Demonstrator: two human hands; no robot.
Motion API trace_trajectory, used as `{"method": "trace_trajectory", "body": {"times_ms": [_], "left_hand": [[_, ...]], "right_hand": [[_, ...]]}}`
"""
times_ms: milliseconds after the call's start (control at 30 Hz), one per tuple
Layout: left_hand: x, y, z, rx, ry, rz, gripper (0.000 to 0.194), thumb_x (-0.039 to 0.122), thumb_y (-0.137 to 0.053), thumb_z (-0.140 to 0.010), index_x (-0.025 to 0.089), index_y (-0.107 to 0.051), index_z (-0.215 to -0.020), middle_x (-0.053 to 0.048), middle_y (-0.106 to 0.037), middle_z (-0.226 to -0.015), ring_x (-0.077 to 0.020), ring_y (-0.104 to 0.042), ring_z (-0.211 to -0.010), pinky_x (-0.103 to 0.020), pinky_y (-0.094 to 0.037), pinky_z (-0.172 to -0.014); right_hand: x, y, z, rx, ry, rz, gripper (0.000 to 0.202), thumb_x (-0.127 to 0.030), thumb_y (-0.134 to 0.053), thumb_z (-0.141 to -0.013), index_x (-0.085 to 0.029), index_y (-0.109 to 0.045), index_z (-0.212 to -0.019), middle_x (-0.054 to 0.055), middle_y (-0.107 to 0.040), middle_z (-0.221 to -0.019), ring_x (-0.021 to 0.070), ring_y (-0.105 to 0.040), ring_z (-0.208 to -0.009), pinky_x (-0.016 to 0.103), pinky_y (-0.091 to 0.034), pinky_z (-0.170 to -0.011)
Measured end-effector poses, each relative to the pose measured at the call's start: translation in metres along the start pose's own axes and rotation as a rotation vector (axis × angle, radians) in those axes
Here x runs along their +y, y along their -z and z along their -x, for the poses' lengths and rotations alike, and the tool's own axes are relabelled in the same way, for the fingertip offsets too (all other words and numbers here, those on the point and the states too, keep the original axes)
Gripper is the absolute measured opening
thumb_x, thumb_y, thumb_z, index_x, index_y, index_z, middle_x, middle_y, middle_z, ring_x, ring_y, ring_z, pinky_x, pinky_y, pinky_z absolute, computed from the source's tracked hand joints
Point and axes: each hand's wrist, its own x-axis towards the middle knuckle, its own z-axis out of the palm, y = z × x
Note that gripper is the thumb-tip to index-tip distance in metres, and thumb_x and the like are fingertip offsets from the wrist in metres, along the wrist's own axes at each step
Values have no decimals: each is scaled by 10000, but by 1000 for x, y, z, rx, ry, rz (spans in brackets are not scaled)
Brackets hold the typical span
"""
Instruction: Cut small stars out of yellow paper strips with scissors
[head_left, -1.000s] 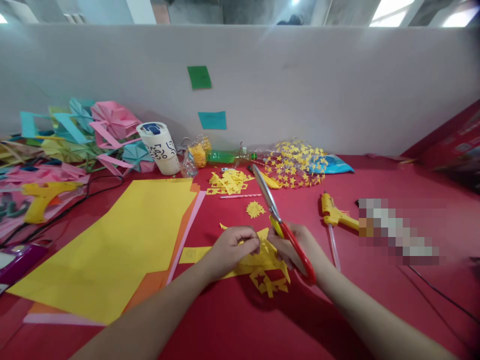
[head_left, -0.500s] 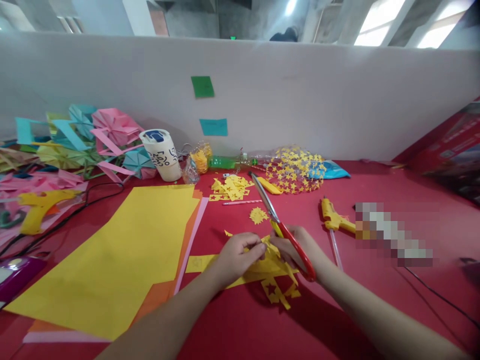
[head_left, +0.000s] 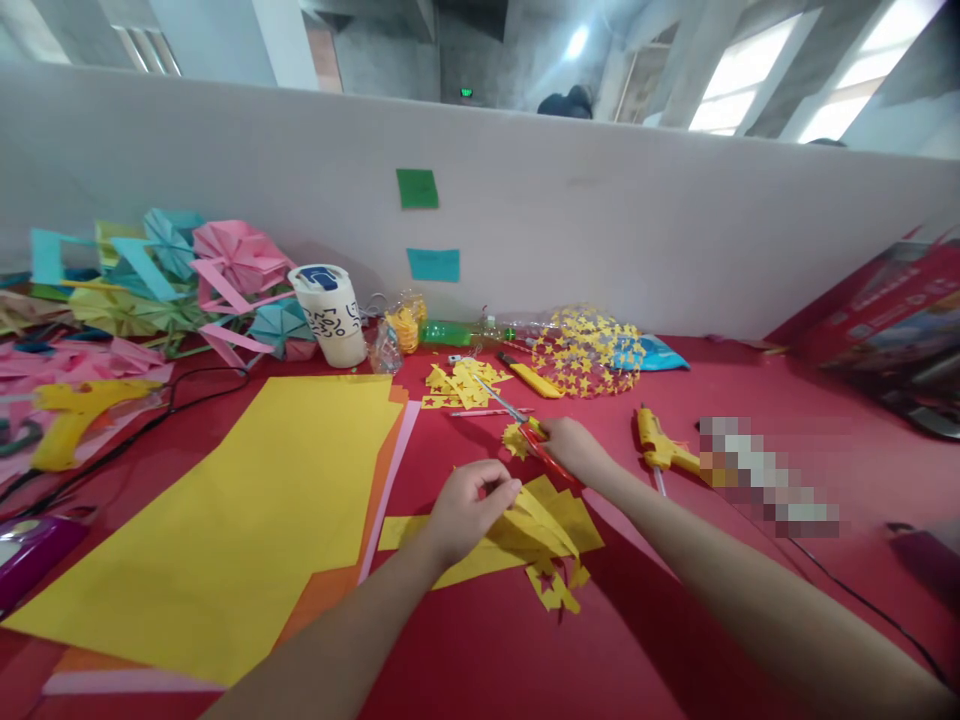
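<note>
My right hand is closed round red-handled scissors, whose blades point away toward the back. It hovers beside a small pile of cut yellow paper stars; whether its fingertips also hold a star is hidden. My left hand has thumb and forefinger pinched on a narrow yellow paper strip. Under and around that hand lie larger yellow paper pieces. A scrap with star-shaped holes lies just in front of them.
Yellow, orange and pink sheets are stacked at left. Behind stand a white cup, yellow scraps, a pencil, a yellow cutter and a star-covered clear balloon. Yellow glue guns lie on both sides.
My right hand has moved away from my left, forward to the star pile, carrying the scissors, whose blades now point lower. My left hand stays near the yellow paper.
</note>
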Motion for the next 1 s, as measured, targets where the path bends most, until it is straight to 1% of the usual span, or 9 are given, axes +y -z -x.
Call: {"method": "trace_trajectory", "body": {"times_ms": [100, 167, 200, 333, 433, 633, 733, 833, 1000], "left_hand": [[-2, 1, 0, 27, -14, 100, 205, 281, -558, -813, 161, -516, -652, 23, -482, -652, -117, -441, -648, -238, -342, -625], [-2, 1, 1, 29, -21, 184, 170, 266, -588, -787, 158, -526, -672, 21, -486, -667, -114, -439, -649, -236, -345, -623], [-2, 1, 1, 23, -19, 224, 160, 262, -594, -781, 155, -534, -678, 19, -491, -669, -114, -441, -649, -236, -347, -623], [0, 3, 1, 5, 20, 364, 132, 218, -595, -756, 147, -551, -654, 17, -498, -641, -110, -448, -629, -239, -348, -618], [2, 5, 0, 31, 41, 475, 121, 193, -593, -720, 149, -549, -616, 13, -504, -623, -112, -458, -614, -245, -357, -613], [4, 4, 1, 21, 78, 628, 103, 195, -591, -711, 145, -548, -631, 7, -500, -660, -106, -461, -621, -245, -378, -638], [4, -2, 0, 36, 84, 639, 69, 188, -582, -752, 166, -561, -814, 2, -537, -776, -119, -506, -721, -251, -391, -711], [4, -8, -1, 48, 128, 503, 143, 226, -606, -777, 185, -524, -887, 13, -524, -806, -120, -495, -760, -245, -378, -721], [4, -16, 1, -25, 117, 232, 219, 332, -605, -798, 171, -469, -736, 37, -418, -709, -107, -394, -679, -233, -335, -648]], "right_hand": [[3, 4, 15, -6, 38, -83, 203, -326, -597, -904, -131, -617, -851, -3, -626, -752, 123, -604, -626, 261, -505, -594], [3, 6, 35, -84, 80, -198, 330, -412, -588, -873, -159, -550, -664, -77, -464, -443, 97, -460, -385, 229, -422, -453], [3, 6, 45, -146, 113, -261, 376, -432, -554, -879, -175, -517, -607, -89, -414, -385, 87, -414, -347, 224, -412, -445], [1, 2, 74, -361, 168, -449, 323, -415, -579, -825, -186, -512, -609, -106, -394, -374, 67, -364, -318, 199, -373, -407], [2, -3, 79, -410, 176, -537, 286, -370, -603, -800, -189, -493, -608, -108, -396, -386, 54, -344, -312, 179, -304, -375], [0, -10, 84, -404, 183, -667, 338, -327, -560, -768, -208, -396, -497, -103, -356, -362, 58, -346, -312, 188, -299, -380], [-1, -11, 89, -320, 152, -697, 280, -285, -547, -745, -221, -398, -516, -105, -360, -336, 69, -343, -298, 201, -304, -379], [3, -16, 90, -201, 145, -724, 281, -350, -537, -775, -231, -401, -559, -99, -373, -331, 85, -369, -319, 209, -326, -395], [6, -23, 91, -98, 136, -724, 295, -414, -542, -775, -236, -405, -585, -94, -374, -327, 103, -401, -326, 218, -337, -391]]}}
